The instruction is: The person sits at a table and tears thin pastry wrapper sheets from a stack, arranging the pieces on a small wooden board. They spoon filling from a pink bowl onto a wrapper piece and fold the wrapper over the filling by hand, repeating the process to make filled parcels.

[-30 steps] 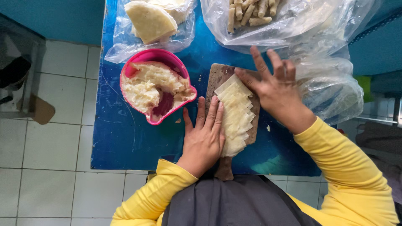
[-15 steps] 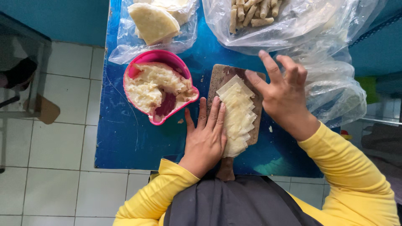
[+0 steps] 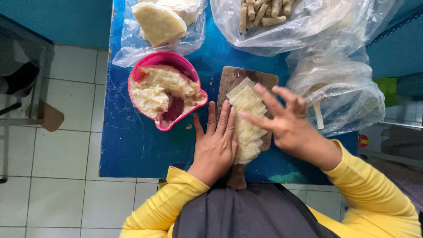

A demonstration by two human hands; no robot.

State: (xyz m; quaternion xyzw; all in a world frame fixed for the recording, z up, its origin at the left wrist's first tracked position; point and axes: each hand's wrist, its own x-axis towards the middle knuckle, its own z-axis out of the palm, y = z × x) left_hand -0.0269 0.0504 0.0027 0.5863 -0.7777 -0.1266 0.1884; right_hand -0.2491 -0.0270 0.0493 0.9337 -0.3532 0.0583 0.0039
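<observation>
Right now I see the stack of thin pale wrapper sheets (image 3: pixel 246 123) lying lengthwise on the wooden cutting board (image 3: pixel 238 77), its long axis running away from me. My left hand (image 3: pixel 217 145) lies flat along its left edge, fingers straight, gripping nothing. Since a second ago my right hand (image 3: pixel 288 125) has slid down from the far end, its spread fingers (image 3: pixel 253 120) now touching the top sheet.

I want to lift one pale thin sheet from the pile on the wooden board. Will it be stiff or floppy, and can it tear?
Probably floppy: the sheets look thin and drape over the edge of the board. Likely light, and they may cling together, since they overlap in a fanned stack. Possibly easy to tear; both the left hand and right hand lie flat.
</observation>
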